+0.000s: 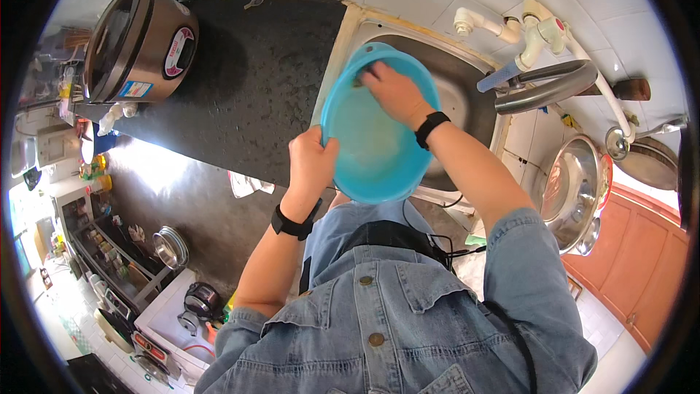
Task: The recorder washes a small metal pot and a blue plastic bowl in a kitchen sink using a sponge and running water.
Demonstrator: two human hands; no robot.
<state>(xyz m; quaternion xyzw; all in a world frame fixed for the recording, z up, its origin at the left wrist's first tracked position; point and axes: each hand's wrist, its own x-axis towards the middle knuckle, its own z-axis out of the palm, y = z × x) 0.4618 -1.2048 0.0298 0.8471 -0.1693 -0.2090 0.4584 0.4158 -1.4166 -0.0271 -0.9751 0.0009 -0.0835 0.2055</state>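
A light-blue plastic basin (374,142) is tilted over the stainless-steel sink (473,85), close in front of me. My left hand (313,158) grips its left rim, thumb over the edge. Inside the basin, my right hand (395,90) presses its fingers against the far wall, bunched around a small dark scrubber (358,81). The fingers mostly cover the scrubber, so its exact kind is unclear. Cloudy pale marks or liquid show on the basin's bottom.
Left of the sink runs a wet black countertop (268,71) with a rice cooker (143,44) on it. A curved steel faucet (547,87) and white plastic pipes (533,38) project at the right. A metal bowl (571,191) hangs against the right wall.
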